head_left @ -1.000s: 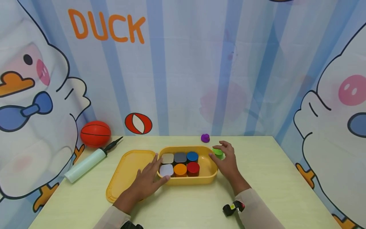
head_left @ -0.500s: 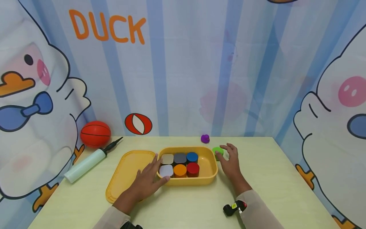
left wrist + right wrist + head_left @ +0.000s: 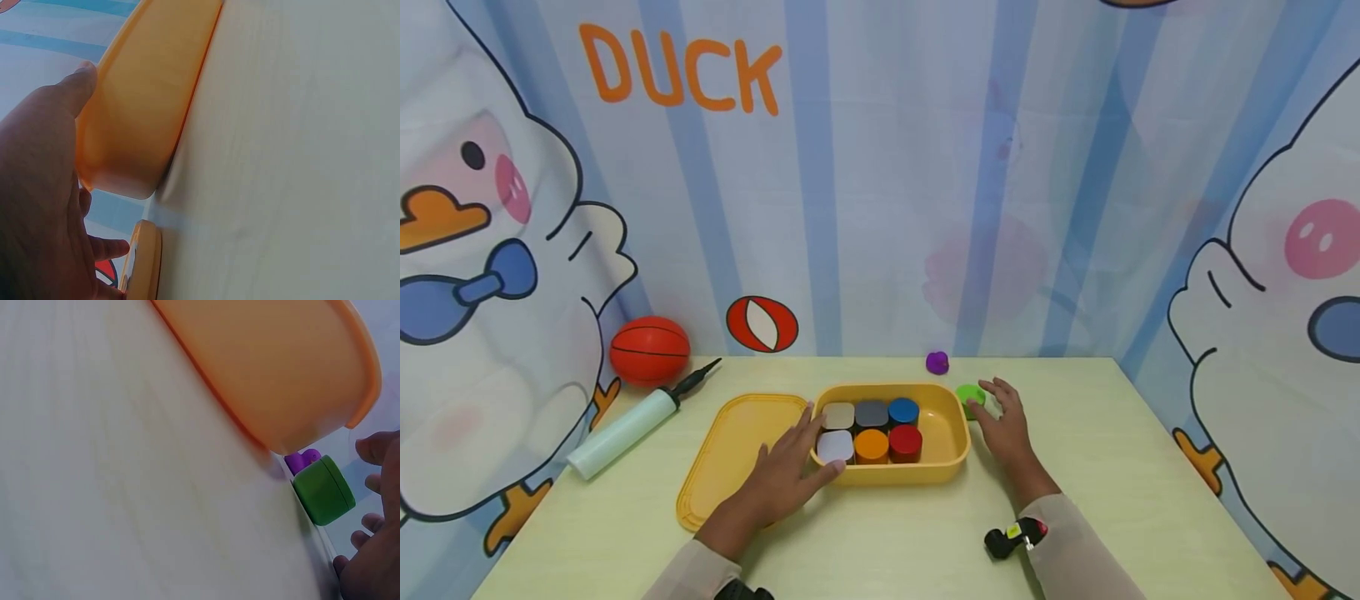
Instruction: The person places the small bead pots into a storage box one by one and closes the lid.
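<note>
A yellow plastic box (image 3: pixel 943 429) stands on the table, holding several small tubs with coloured lids: beige (image 3: pixel 838 415), grey (image 3: pixel 872 413), blue (image 3: pixel 903 412), white (image 3: pixel 835 447), orange (image 3: pixel 871 447) and red (image 3: pixel 906 444). My left hand (image 3: pixel 781 475) rests at the box's left end, fingers extended and thumb near the front rim. In the left wrist view the thumb touches the rim. Just beyond the box's right end stands a green tub (image 3: pixel 324 491). My right hand (image 3: pixel 1006 429) hovers beside it with fingers loosely bent, a gap showing between them in the right wrist view.
The yellow lid (image 3: pixel 737 446) lies left of the box, partly under my left forearm. A red ball (image 3: pixel 650 351) and a pale green hand pump (image 3: pixel 625 433) lie at far left. Near the back edge sits a small purple object (image 3: pixel 937 362). A curtain rises behind the table.
My right hand has drawn back slightly to the right, off the green tub, which now shows more fully. The left hand and box have stayed in place.
</note>
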Available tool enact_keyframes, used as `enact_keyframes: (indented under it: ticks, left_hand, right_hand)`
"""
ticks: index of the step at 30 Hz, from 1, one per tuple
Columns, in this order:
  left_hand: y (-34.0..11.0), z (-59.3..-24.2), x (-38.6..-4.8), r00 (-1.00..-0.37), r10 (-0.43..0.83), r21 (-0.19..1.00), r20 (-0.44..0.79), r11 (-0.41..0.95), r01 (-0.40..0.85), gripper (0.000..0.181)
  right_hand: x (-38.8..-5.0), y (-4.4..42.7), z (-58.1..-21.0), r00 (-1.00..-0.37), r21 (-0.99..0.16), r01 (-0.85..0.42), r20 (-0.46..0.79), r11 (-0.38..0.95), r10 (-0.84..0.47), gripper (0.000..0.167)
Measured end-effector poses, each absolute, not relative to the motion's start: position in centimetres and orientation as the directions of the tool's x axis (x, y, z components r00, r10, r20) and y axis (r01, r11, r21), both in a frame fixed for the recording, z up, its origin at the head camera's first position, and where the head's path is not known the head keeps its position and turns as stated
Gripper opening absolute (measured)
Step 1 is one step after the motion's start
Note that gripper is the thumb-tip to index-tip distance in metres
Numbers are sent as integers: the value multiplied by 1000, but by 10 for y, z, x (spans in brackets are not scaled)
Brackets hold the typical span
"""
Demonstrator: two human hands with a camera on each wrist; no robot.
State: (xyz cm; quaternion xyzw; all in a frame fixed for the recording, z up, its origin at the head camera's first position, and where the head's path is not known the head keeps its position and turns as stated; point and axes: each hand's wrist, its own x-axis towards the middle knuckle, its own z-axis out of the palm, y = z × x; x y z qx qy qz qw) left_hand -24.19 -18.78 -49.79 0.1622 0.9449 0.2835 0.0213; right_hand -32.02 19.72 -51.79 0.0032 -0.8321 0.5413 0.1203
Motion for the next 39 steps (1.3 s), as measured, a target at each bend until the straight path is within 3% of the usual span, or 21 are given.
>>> enact_keyframes:
  ticks: [22, 39]
  left_hand:
    - [-188, -500, -240, -948, 314, 553, 54, 781, 290, 90]
    - [-189, -497, -241, -944, 323, 553, 63, 777, 302, 89]
  right_hand:
    - [-334, 212, -522, -987, -878, -143, 158, 457, -6, 62]
    - [-334, 213, -525, -987, -865, -85, 141, 495, 76, 49]
